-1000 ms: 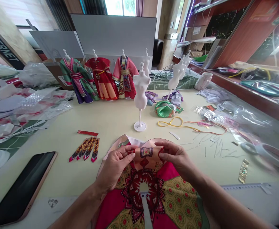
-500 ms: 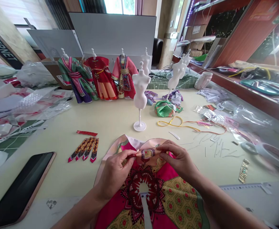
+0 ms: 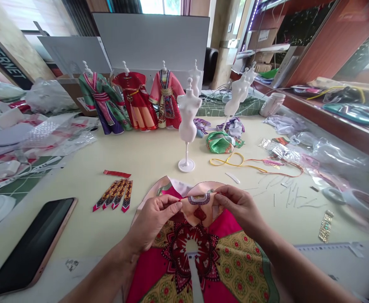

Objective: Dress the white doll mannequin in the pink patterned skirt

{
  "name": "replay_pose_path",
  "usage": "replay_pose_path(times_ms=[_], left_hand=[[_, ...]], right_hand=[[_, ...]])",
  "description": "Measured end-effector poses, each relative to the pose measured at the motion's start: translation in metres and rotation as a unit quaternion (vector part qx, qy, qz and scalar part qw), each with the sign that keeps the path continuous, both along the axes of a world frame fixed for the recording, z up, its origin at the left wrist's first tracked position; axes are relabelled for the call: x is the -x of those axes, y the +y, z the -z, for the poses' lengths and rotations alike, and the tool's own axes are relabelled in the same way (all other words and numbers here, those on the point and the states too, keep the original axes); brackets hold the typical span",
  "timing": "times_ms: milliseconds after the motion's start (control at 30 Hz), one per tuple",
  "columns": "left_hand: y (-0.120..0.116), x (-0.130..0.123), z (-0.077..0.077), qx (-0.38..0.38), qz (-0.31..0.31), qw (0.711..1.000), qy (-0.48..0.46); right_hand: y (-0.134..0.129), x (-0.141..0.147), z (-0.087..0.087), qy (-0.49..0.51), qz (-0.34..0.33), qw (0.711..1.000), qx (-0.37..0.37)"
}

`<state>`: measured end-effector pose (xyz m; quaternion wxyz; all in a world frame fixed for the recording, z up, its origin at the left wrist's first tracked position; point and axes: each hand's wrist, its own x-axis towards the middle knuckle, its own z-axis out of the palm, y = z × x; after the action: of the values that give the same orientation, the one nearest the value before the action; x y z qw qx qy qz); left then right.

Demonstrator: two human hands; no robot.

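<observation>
A small peach fabric piece (image 3: 200, 209) with a printed neckline and a red motif is stretched between my two hands. My left hand (image 3: 154, 216) pinches its left edge, and my right hand (image 3: 238, 206) pinches its upper right edge. Beneath them lies a large patterned cloth (image 3: 241, 256) in magenta, yellow and green, with a dark red flower around a central opening. A pale strip runs down from that opening. A bare white mannequin (image 3: 189, 118) stands upright just beyond the cloth.
Patterned strips (image 3: 118, 193) and a red strip (image 3: 117, 173) lie left of the cloth, near a phone (image 3: 29, 248). Three dressed mannequins stand behind. Yellow cord (image 3: 227, 160), a green cloth bundle (image 3: 220, 143), a gold ornament (image 3: 326, 226) and tape (image 3: 366, 206) are at right.
The peach piece, folded or rolled up before, is now spread open and hangs down with its print showing. My right hand has shifted slightly to the right. The view has shifted a little.
</observation>
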<state>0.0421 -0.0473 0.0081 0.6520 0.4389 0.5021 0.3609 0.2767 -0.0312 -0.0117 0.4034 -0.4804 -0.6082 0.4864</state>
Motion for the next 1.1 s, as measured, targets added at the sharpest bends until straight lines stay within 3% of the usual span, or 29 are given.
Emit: replay_pose_path(times_ms=[133, 333, 533, 633, 767, 900, 1000, 1100], left_hand=[[0.001, 0.0, -0.002, 0.048, -0.001, 0.998, -0.047], [0.002, 0.0, -0.003, 0.062, -0.001, 0.996, -0.063], [0.003, -0.001, -0.003, -0.012, 0.005, 1.0, 0.022], [0.006, -0.003, -0.002, -0.109, 0.008, 0.984, 0.142], [0.008, -0.004, -0.001, -0.327, -0.012, 0.899, 0.29], [-0.002, 0.007, 0.001, -0.551, 0.038, 0.76, 0.342], [-0.016, 0.014, 0.004, -0.609, 0.11, 0.682, 0.389], [-0.028, 0.016, 0.01, -0.618, 0.145, 0.652, 0.414]], right_hand=[[0.002, 0.001, 0.002, 0.048, -0.004, 0.997, 0.052], [0.004, 0.002, 0.005, 0.043, 0.001, 0.997, 0.063], [0.005, 0.002, 0.011, -0.035, 0.009, 0.999, 0.019], [0.006, 0.005, 0.011, -0.078, 0.013, 0.996, -0.03], [0.006, 0.007, -0.002, -0.108, 0.047, 0.973, -0.2], [-0.008, -0.005, -0.016, -0.195, -0.017, 0.917, -0.348], [-0.024, -0.016, -0.012, -0.31, -0.108, 0.867, -0.376], [-0.037, -0.021, -0.001, -0.377, -0.154, 0.839, -0.361]])
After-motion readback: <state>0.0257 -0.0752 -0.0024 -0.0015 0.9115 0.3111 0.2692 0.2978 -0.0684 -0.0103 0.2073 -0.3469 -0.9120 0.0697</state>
